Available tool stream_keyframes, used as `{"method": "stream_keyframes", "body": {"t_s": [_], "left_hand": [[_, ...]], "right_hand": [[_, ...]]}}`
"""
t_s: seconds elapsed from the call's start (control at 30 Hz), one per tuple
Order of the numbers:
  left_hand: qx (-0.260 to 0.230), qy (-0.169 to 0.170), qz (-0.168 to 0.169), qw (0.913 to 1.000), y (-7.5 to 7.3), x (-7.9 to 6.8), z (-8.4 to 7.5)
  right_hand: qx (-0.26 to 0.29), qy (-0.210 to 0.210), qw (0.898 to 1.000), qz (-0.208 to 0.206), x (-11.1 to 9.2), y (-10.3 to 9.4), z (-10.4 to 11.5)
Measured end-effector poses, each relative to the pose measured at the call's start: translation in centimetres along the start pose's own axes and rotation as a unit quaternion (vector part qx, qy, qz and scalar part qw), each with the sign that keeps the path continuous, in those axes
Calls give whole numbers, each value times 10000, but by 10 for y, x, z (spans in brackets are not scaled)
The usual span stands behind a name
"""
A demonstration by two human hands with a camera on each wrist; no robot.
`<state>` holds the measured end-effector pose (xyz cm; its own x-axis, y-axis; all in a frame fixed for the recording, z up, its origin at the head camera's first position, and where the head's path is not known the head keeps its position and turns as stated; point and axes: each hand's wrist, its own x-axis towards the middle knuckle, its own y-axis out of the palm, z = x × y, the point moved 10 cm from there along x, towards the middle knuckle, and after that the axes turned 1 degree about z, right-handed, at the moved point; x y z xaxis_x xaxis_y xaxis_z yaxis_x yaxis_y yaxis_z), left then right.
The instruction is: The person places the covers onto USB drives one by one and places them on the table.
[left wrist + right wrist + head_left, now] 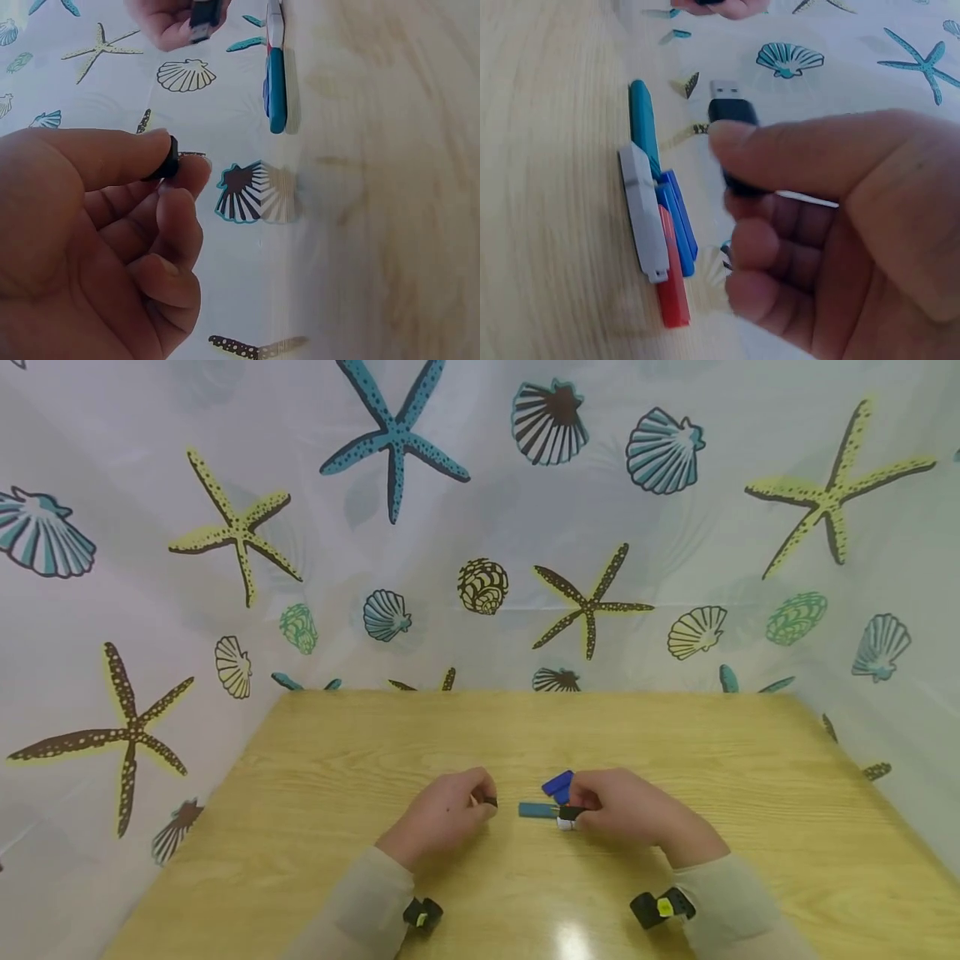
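Note:
My right hand (626, 808) pinches a black USB flash drive (733, 112) between thumb and fingers. Its bare metal plug points away from the hand in the right wrist view. To the left, my left hand (448, 817) holds a small black cap (171, 159), partly hidden by the thumb and forefinger. The two hands are apart. Below the flash drive, a teal stick (643, 120), a white stick (641, 214), a red stick (675, 292) and blue sticks (681, 232) lie close together on the table.
The pale wood table (360, 735) runs back to a hanging sheet (442, 552) printed with shells and starfish. This sheet also rises along the left and right sides. A black wrist camera (423, 914) sits by the left sleeve, another black wrist camera (663, 907) by the right.

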<state>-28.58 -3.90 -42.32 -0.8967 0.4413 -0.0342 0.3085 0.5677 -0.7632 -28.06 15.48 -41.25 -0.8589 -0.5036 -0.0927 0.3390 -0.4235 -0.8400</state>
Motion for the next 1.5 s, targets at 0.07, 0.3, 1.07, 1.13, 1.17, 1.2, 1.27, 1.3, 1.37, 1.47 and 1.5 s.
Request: {"method": "stream_keyframes", "body": {"t_s": [0.07,0.3,1.07,1.13,1.17,1.2,1.27,1.3,1.37,1.47,1.5], "left_hand": [[-183,-21,41,9998,2,-2,-2],[-528,32,15,9986,5,-2,-7],[-595,273,68,9978,6,-1,-17],[-575,281,84,9979,7,-1,-17],[-572,285,92,9979,7,-1,-17],[-564,298,100,9979,8,-1,-17],[-558,321,124,9979,8,-1,-18],[-566,329,134,9978,8,-1,-18],[-567,358,156,9976,9,-1,-19],[-596,371,212,9973,10,-1,-21],[-594,378,217,9973,10,-1,-22]], "right_hand": [[103,-199,9997,-70,2,2,6],[469,-675,9961,-336,5,2,25],[428,-744,9949,-539,7,6,42],[399,-751,9948,-561,7,5,43],[388,-757,9947,-580,7,5,44],[377,-765,9946,-595,7,5,44],[386,-816,9941,-602,8,6,46],[390,-843,9939,-598,8,6,46],[349,-881,9938,-586,9,7,47],[269,-891,9940,-580,9,8,48],[233,-875,9941,-602,9,8,48]]}}
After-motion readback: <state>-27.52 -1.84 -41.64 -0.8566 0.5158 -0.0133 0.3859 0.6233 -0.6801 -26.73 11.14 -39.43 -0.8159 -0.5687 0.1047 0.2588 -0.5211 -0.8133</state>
